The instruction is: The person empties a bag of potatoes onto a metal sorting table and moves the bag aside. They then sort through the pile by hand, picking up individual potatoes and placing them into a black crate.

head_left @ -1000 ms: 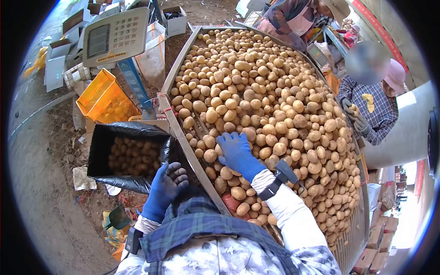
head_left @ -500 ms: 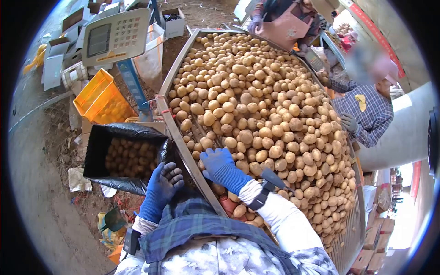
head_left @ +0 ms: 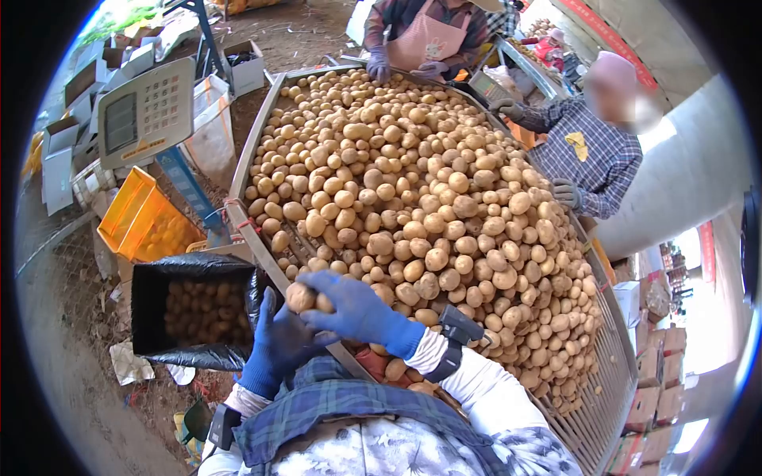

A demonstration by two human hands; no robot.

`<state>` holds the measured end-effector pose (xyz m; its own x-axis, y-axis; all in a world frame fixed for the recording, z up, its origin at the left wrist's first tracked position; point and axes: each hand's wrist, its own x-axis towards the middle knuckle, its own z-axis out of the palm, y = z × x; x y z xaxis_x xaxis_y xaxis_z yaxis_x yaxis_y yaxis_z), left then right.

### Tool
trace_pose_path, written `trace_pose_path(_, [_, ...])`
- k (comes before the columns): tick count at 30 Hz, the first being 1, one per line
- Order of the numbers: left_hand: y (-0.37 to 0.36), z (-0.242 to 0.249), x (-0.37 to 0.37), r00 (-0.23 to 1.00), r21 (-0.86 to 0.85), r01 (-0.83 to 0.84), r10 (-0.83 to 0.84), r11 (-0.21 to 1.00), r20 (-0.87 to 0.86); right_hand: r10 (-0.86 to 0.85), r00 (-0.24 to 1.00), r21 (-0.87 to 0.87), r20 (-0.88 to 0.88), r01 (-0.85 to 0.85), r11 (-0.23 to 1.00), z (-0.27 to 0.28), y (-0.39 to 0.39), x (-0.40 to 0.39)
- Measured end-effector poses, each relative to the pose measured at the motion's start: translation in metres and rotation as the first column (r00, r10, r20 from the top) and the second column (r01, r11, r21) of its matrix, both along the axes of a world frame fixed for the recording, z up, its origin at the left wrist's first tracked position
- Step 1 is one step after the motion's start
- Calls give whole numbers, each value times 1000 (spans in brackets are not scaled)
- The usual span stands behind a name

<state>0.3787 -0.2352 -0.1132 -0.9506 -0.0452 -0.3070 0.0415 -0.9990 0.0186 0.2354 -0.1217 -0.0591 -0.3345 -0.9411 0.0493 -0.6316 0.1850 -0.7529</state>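
Observation:
Both my hands wear blue gloves. My right hand (head_left: 353, 311) is above the table's near left edge, its fingers curled around a potato (head_left: 300, 297), with another just behind it partly covered by the fingers. Just below, my left hand (head_left: 279, 341) is cupped open, thumb apart from the fingers, and no potato shows in it. A large heap of potatoes (head_left: 444, 214) covers the slatted table (head_left: 252, 163). Left of my left hand is a crate lined with black plastic (head_left: 151, 297), with potatoes (head_left: 208, 311) inside.
A scale display (head_left: 147, 111) on a blue post rises at the upper left. Below it stands an orange crate (head_left: 131, 214). Across the table are a person in a pink apron (head_left: 429, 44) and another in a checked shirt (head_left: 591, 151). Cardboard boxes (head_left: 659, 381) are stacked at right.
My right hand has come left off the heap with potatoes and now meets my left hand at the table edge. The view has shifted; the aproned person's hands now rest at the far edge.

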Motion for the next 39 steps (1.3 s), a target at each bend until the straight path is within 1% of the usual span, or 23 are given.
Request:
trace_pose_path(1, [3, 2, -7, 1000, 131, 0, 0, 991, -2, -11, 1000, -1, -7, 11, 1000, 12, 4, 0])
trace_pose_path(3, [1, -8, -14, 1000, 66, 7, -8, 998, 7, -47, 984, 119, 170, 26, 993, 32, 18, -7])
trace_pose_path(4, [0, -15, -18, 1000, 4, 2, -2, 1000, 22, -66, 974, 51, -215, 78, 996, 32, 30, -19])
trace_pose_path(5, [-1, -19, -21, 999, -58, -4, 7, 998, 37, -127, 926, 41, -356, 151, 988, 32, 46, -33])
trace_pose_path(6, [1, -2, -24, 988, -76, -41, 52, 996, 148, -181, 854, 21, -488, 218, 976, 33, 63, -48])
trace_pose_path(8, [-6, -12, -29, 997, -21, -47, 48, 999, 65, -190, 668, 125, -720, 394, 910, 23, 105, -79])
trace_pose_path(9, [-10, -15, -32, 999, 28, -47, 47, 999, -16, -185, 667, 126, -722, 389, 912, 14, 118, -88])
trace_pose_path(10, [-14, -8, -39, 996, 45, -55, 51, 997, 78, -181, 635, 198, -751, 478, 856, 12, 125, -93])
trace_pose_path(12, [-23, -22, -47, 999, 48, -33, 33, 998, 7, -139, 597, 308, -790, 582, 753, 3, 131, -101])
trace_pose_path(13, [-26, -27, -52, 998, 48, -9, 12, 999, -63, -143, 595, 308, -791, 589, 748, -4, 124, -104])
trace_pose_path(15, [-27, -27, -63, 1000, 62, -6, 7, 998, -24, -104, 507, 252, -856, 583, 772, -22, 102, -112])
trace_pose_path(16, [-30, -33, -69, 998, 46, -6, 9, 999, -61, -117, 549, 338, -827, 653, 677, -18, 82, -112])
trace_pose_path(17, [-32, -40, -75, 995, 28, -8, 11, 1000, -98, -169, 496, 244, -851, 661, 710, -25, 73, -116])
trace_pose_path(19, [-29, -51, -85, 994, 10, -20, 21, 1000, -103, -173, 519, 293, -837, 693, 659, -24, 57, -122])
trace_pose_path(22, [-26, -57, -96, 994, -121, -46, 34, 992, -100, -140, 508, 339, -850, 731, 591, -24, 39, -126])
trace_pose_path(26, [-26, -54, -99, 995, -126, -43, 31, 991, -98, -114, 667, 477, -737, 632, 611, -7, 21, -128])
trace_pose_path(27, [-26, -56, -97, 995, -133, -37, 24, 990, -100, -123, 664, 472, -737, 637, 610, -7, 19, -129])
trace_pose_path(29, [-30, -63, -98, 991, -74, -33, 23, 997, -134, -149, 868, 595, -474, 440, 672, -6, 13, -134])
trace_pose_path(30, [-31, -66, -98, 987, -65, -35, 24, 997, -160, -151, 874, 532, -462, 409, 741, -12, 17, -141])
trace_pose_path(34, [-30, -71, -99, 983, -57, -47, 36, 997, -182, -94, 780, 496, -619, 481, 723, -28, -10, -133])
trace_pose_path(37, [-31, -71, -97, 988, -55, -55, 47, 997, -147, -149, 775, 494, -614, 524, 694, -35, -29, -128])
trace_pose_path(38, [-31, -70, -97, 991, -62, -57, 49, 996, -126, -240, 818, 475, -523, 513, 715, -34, -30, -125])
trace_pose_path(39, [-29, -70, -97, 993, -68, -57, 50, 996, -104, -243, 818, 474, -521, 514, 715, -36, -28, -124])
